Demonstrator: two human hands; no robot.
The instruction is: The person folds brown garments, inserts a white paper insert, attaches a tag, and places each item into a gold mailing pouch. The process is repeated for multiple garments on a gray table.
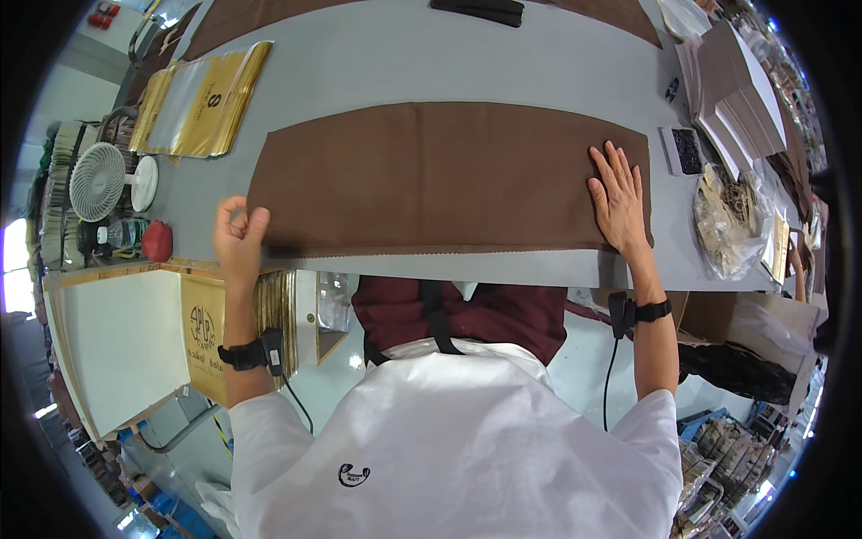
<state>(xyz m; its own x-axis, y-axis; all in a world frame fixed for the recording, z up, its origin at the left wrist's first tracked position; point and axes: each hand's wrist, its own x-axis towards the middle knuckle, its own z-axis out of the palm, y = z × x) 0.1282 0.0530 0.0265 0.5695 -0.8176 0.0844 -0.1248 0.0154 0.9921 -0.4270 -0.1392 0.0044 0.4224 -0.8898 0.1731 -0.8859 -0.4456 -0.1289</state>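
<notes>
A dark brown fabric piece (350, 182) lies flat on the grey worktable (458, 67) before me. It has a curved far edge, a nearly straight pinked near edge and a faint crease down the middle. My right hand (618, 202) rests palm down on its right end, fingers slightly spread. At the left end is my left hand (241, 229), fingers loosely curled and thumb apart from them. The thumb overlaps the side edge of the fabric, and I see nothing held. Whether this hand touches the cloth is unclear. Both wrists wear black straps with cabled devices.
Gold plastic packets (202, 101) lie far left, above a white fan (97, 180), a bottle (124, 233) and a red object (157, 241). At right are stacked boards (734, 94), a black-topped pad (687, 151) and a plastic bag (733, 222). A black strip (478, 11) lies at the far edge.
</notes>
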